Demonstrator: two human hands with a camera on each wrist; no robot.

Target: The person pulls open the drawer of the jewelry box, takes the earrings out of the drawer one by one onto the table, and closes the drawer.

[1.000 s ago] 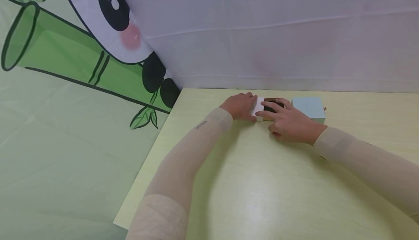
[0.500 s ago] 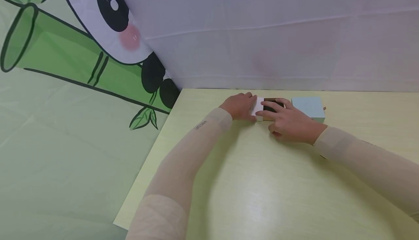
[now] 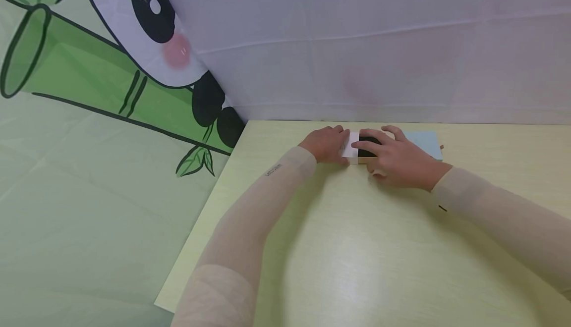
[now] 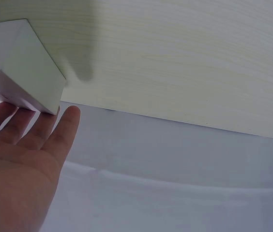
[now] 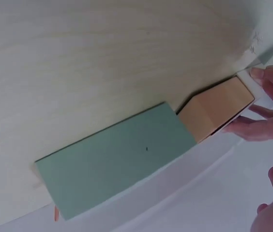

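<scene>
White box (image 3: 351, 152) is held between thumb and fingers of the left hand (image 3: 324, 144) on the table (image 3: 334, 218), while the right hand (image 3: 401, 161), gripping nothing, has just lifted a little above the neighbouring dark-topped box (image 3: 366, 153), so its pressing seems eased.

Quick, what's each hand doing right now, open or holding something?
Left hand: holding the white box.
Right hand: open, fingers spread over the dark-topped block; whether they touch it can't be told.
</scene>
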